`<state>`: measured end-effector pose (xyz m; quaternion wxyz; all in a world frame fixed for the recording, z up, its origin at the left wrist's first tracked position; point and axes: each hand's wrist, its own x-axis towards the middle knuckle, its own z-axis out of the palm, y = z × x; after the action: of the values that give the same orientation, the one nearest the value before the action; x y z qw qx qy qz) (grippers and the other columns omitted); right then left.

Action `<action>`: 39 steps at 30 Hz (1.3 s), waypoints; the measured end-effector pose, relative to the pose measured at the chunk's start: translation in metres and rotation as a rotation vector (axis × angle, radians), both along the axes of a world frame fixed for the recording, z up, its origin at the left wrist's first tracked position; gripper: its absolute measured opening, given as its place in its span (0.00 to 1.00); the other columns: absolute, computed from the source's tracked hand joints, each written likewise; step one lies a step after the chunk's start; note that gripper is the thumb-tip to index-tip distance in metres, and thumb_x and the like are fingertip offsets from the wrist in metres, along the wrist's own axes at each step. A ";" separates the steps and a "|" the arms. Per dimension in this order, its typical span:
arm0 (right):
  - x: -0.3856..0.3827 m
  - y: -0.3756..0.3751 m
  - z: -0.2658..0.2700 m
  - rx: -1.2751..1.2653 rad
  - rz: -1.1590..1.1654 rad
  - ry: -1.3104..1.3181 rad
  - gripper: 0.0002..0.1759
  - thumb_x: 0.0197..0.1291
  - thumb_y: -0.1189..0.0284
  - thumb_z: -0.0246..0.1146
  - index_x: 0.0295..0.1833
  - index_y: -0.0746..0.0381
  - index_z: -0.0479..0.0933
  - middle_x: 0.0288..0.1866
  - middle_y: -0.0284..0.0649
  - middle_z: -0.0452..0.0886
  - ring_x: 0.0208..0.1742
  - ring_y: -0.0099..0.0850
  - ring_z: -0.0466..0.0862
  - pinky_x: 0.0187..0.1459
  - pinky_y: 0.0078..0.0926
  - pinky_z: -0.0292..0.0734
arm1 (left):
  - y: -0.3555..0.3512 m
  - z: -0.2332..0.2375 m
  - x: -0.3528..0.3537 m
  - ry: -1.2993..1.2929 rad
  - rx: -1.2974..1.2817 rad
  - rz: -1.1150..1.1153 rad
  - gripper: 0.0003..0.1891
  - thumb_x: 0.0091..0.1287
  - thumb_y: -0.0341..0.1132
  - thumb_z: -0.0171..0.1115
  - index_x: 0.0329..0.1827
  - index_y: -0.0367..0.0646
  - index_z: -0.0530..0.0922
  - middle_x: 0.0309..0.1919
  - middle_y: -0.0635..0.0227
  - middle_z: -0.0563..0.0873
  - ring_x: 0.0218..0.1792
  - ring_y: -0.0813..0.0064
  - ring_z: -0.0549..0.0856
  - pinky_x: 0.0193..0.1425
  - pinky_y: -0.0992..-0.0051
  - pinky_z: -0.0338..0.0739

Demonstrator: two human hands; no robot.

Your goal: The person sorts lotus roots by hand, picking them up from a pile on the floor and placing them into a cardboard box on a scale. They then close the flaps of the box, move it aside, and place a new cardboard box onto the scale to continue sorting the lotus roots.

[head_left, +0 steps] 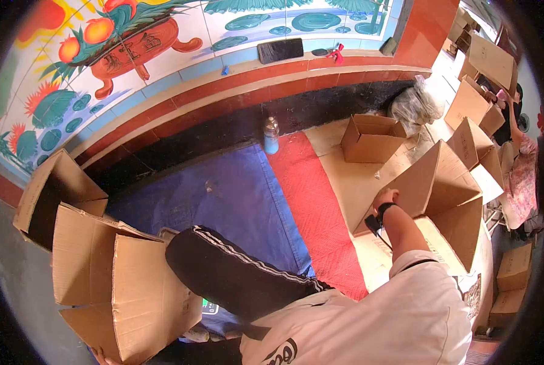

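Note:
My right hand [384, 199] reaches out to the right, with a black band at the wrist. Its fingers are curled at the near flap of a large open cardboard box [409, 182] that stands tilted there. At the lower left edge, part of my left hand [103, 358] grips the bottom of another open cardboard box [153, 289]. That box leans beside my bent knee, its flaps spread. Most of my left hand is hidden behind the cardboard.
A blue mat [223, 188] and a red mat [311, 201] cover the floor. A bottle [271, 135] stands by the wall. A smaller box [374, 140] and a plastic bag [415, 106] lie beyond. Another person [520, 176] sits at the right among boxes.

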<state>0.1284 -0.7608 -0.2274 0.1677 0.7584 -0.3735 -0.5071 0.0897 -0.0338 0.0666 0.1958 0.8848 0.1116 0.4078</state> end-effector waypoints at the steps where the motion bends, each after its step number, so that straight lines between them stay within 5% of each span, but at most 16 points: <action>1: -0.021 -0.005 -0.036 -0.153 0.090 -0.004 0.22 0.48 0.60 0.63 0.53 0.48 0.76 0.60 0.37 0.72 0.61 0.46 0.68 0.52 0.61 0.63 | 0.000 0.000 0.000 0.003 0.000 -0.001 0.24 0.71 0.46 0.40 0.55 0.32 0.70 0.52 0.50 0.75 0.54 0.56 0.73 0.59 0.62 0.65; 3: -0.035 0.003 -0.044 -0.303 0.174 -0.005 0.24 0.49 0.59 0.63 0.54 0.49 0.76 0.60 0.37 0.72 0.61 0.47 0.68 0.52 0.63 0.62 | 0.001 0.001 0.001 0.020 0.066 0.006 0.23 0.71 0.45 0.40 0.55 0.32 0.69 0.52 0.50 0.76 0.53 0.55 0.73 0.59 0.62 0.66; 5: -0.030 0.055 0.025 -0.129 0.330 0.123 0.28 0.48 0.54 0.63 0.57 0.49 0.74 0.61 0.37 0.71 0.62 0.49 0.66 0.52 0.67 0.59 | -0.001 0.002 0.002 0.026 0.049 0.012 0.24 0.71 0.46 0.40 0.56 0.32 0.69 0.52 0.50 0.76 0.53 0.55 0.73 0.59 0.62 0.66; 8: -0.033 0.085 0.068 -0.030 0.249 0.223 0.29 0.49 0.51 0.61 0.58 0.48 0.73 0.61 0.36 0.70 0.63 0.50 0.65 0.52 0.69 0.57 | 0.001 0.002 0.000 0.032 0.062 0.021 0.25 0.71 0.47 0.40 0.56 0.33 0.69 0.52 0.50 0.76 0.53 0.55 0.73 0.59 0.62 0.66; 11: -0.065 0.046 0.004 -0.041 0.142 0.229 0.27 0.50 0.53 0.60 0.58 0.48 0.73 0.61 0.35 0.71 0.63 0.48 0.65 0.52 0.70 0.55 | -0.002 0.002 -0.003 0.036 0.029 0.019 0.26 0.71 0.49 0.39 0.57 0.34 0.69 0.52 0.49 0.75 0.54 0.55 0.73 0.59 0.61 0.67; 13: -0.071 0.072 0.043 -0.049 0.177 0.310 0.26 0.50 0.52 0.60 0.56 0.47 0.74 0.60 0.34 0.72 0.62 0.47 0.67 0.52 0.69 0.55 | -0.006 0.005 -0.001 0.037 -0.031 0.016 0.26 0.71 0.49 0.39 0.57 0.34 0.69 0.53 0.49 0.75 0.54 0.55 0.73 0.59 0.61 0.67; 22: -0.129 0.072 0.002 0.136 0.057 0.227 0.23 0.44 0.59 0.65 0.50 0.48 0.78 0.51 0.33 0.78 0.54 0.37 0.76 0.53 0.55 0.66 | 0.005 0.001 0.009 -0.089 0.071 -0.027 0.24 0.71 0.46 0.40 0.48 0.30 0.74 0.54 0.46 0.73 0.55 0.52 0.72 0.59 0.58 0.65; 24: -0.086 0.108 0.053 0.001 0.034 0.032 0.20 0.44 0.59 0.65 0.46 0.50 0.80 0.50 0.33 0.80 0.54 0.35 0.78 0.51 0.53 0.67 | 0.011 -0.003 0.010 -0.103 0.104 -0.063 0.22 0.71 0.44 0.41 0.48 0.31 0.74 0.54 0.46 0.72 0.56 0.52 0.71 0.60 0.57 0.65; 27: -0.035 0.096 0.008 0.303 0.557 -0.223 0.13 0.47 0.62 0.61 0.40 0.51 0.82 0.46 0.38 0.81 0.47 0.40 0.81 0.44 0.49 0.71 | 0.010 -0.002 0.011 -0.108 0.091 -0.053 0.22 0.71 0.44 0.41 0.48 0.32 0.74 0.54 0.47 0.72 0.56 0.52 0.71 0.60 0.57 0.64; 29: 0.028 0.109 -0.017 0.367 0.820 -0.472 0.10 0.49 0.64 0.56 0.29 0.55 0.81 0.31 0.42 0.82 0.37 0.38 0.82 0.36 0.45 0.71 | 0.024 -0.009 0.008 -0.111 0.082 -0.029 0.20 0.71 0.43 0.43 0.49 0.32 0.74 0.55 0.45 0.72 0.56 0.51 0.71 0.62 0.59 0.63; 31: 0.095 0.167 0.034 0.579 0.938 -0.831 0.10 0.49 0.66 0.57 0.33 0.60 0.78 0.32 0.46 0.81 0.34 0.45 0.81 0.36 0.46 0.73 | 0.061 -0.034 0.003 0.022 -0.002 -0.054 0.24 0.71 0.45 0.39 0.62 0.36 0.63 0.63 0.52 0.64 0.64 0.57 0.63 0.67 0.61 0.54; 35: 0.193 0.295 0.131 0.837 1.024 -1.160 0.15 0.54 0.62 0.57 0.37 0.63 0.76 0.35 0.52 0.79 0.39 0.48 0.78 0.40 0.45 0.73 | 0.037 -0.017 0.001 0.048 -0.025 0.023 0.22 0.71 0.43 0.38 0.54 0.33 0.70 0.62 0.51 0.65 0.63 0.56 0.64 0.65 0.61 0.56; 39: 0.237 0.401 0.208 1.200 1.018 -1.501 0.17 0.57 0.57 0.54 0.38 0.60 0.76 0.35 0.48 0.79 0.39 0.50 0.78 0.40 0.45 0.73 | 0.032 -0.010 -0.001 0.020 -0.274 -0.042 0.23 0.70 0.42 0.41 0.61 0.34 0.63 0.64 0.53 0.63 0.65 0.60 0.61 0.66 0.63 0.55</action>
<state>0.3657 -0.3597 -0.0195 -0.3106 0.8992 0.2860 0.1150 0.0884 -0.0023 0.0564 0.3221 0.8560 0.1494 0.3757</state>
